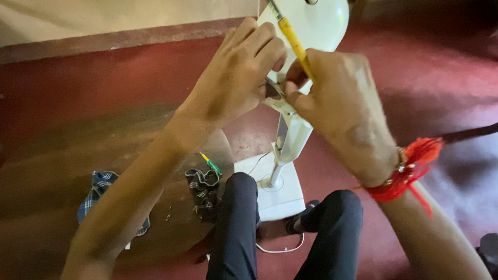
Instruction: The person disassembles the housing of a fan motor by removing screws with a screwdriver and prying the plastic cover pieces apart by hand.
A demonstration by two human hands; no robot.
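The right hand [341, 115] is closed around a screwdriver [288, 32] with a yellow handle, gripping it between thumb and fingers. The tool rises out of the top of the fist. Its long axis runs diagonally, from the hand up and to the left, and the upper end lies across the white fan head [317, 14]. Which end is the tip cannot be told.

The left hand [240, 73] is curled against the neck of the fan, fingers bent over the white plastic just beside the right hand's thumb. Whether it grips a part there is hidden.

The fan's stem [290, 140] is smooth white plastic and stands on a flat square base [283, 197] on the red floor [447, 73]. A round brown table [46, 188] carries checked cloth [100, 190] and a small green-handled tool [211, 164].
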